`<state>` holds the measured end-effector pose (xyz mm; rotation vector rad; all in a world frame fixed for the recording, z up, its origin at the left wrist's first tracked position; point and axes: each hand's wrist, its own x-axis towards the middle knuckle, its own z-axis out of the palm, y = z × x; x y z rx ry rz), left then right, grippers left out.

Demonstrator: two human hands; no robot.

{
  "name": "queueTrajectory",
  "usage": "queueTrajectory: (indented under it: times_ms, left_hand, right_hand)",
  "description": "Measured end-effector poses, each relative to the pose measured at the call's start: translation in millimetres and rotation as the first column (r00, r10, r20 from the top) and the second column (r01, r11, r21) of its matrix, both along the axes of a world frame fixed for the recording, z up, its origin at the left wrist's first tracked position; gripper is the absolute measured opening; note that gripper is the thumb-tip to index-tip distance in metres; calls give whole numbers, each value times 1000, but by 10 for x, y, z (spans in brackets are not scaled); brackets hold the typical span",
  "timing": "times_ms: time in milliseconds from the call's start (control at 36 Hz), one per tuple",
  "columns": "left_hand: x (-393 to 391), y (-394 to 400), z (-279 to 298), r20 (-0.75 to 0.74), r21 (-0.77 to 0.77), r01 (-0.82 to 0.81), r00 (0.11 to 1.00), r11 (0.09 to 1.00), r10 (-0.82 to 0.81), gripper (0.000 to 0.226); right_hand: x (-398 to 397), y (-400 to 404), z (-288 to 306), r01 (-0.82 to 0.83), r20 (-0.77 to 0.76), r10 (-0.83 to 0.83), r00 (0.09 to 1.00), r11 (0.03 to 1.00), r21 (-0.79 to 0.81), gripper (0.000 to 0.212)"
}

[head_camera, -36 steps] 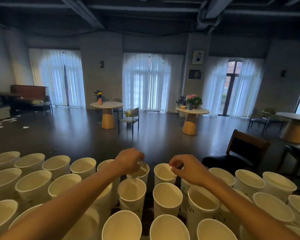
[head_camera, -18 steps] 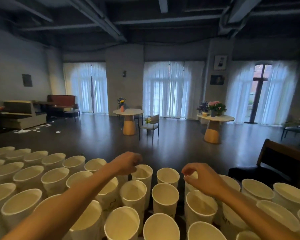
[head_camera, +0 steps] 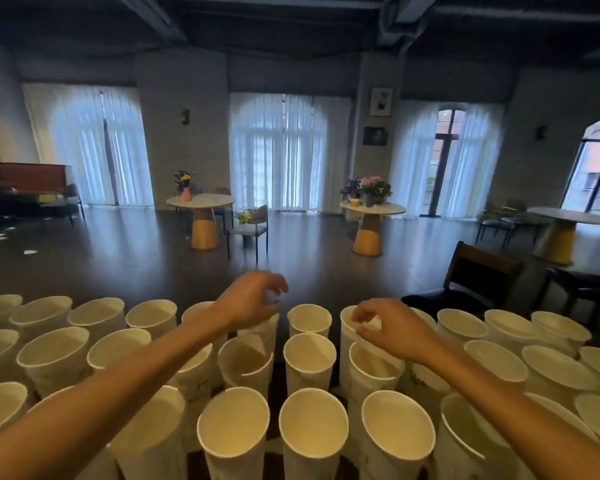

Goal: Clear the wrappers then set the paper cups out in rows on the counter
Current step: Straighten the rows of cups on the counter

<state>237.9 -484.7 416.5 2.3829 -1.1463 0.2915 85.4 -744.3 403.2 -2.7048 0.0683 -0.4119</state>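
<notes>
Several rows of white paper cups (head_camera: 309, 355) stand upright and close together on the dark counter (head_camera: 277, 379), filling the lower half of the view. My left hand (head_camera: 252, 301) reaches over the back row, its fingers curled down round the top of a paper cup (head_camera: 265, 332) there. My right hand (head_camera: 392, 329) is also at the back row, to the right. Its thumb and forefinger pinch the rim of another paper cup (head_camera: 350, 322). One cup (head_camera: 309, 318) stands between the two held ones. No wrappers show on the counter.
Just beyond the counter's far edge, at right, stands a dark wooden chair (head_camera: 478, 275). Round tables with flowers (head_camera: 201, 202) (head_camera: 373, 207) stand farther off on the dark floor. Paper scraps (head_camera: 30, 251) lie on the floor at far left.
My left hand has risen slightly over its back-row cup. My right hand has moved from the cup in the middle to one farther right, and the view has swung.
</notes>
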Motion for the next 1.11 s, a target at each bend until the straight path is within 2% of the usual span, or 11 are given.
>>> queueTrajectory:
  times_ms: [83, 194, 306, 444, 722, 833, 1111]
  left_hand:
    - [-350, -14, 39, 59, 57, 72, 995, 996, -75, 26]
    - [-788, 35, 40, 35, 94, 101, 994, 990, -105, 16]
    - [-1033, 51, -47, 117, 210, 38, 991, 977, -64, 26]
    - [-1130, -23, -140, 47, 297, -4, 999, 955, -10, 31]
    - [-1186, -177, -157, 1, 357, -5, 1000, 934, 5, 25]
    - [-1199, -157, -151, -35, 389, 36, 999, 921, -24, 25]
    - [-1273, -135, -151, -42, 391, 19, 999, 920, -3, 27]
  right_hand:
    - [-155, 25, 13, 32, -10, -32, 999, 999, 40, 25]
    - [-351, 131, 60, 34, 0, -34, 999, 995, 94, 24]
    - [-518, 236, 85, -3, 14, 1, 1000, 995, 103, 20]
    - [-730, 299, 84, -39, 57, 30, 998, 988, 153, 21]
    - [-1235, 11, 139, 20, 109, -42, 993, 982, 190, 15]
    - [-1317, -87, 116, 37, 102, -59, 993, 977, 209, 13]
    - [-1395, -87, 99, 36, 108, -58, 993, 980, 194, 14]
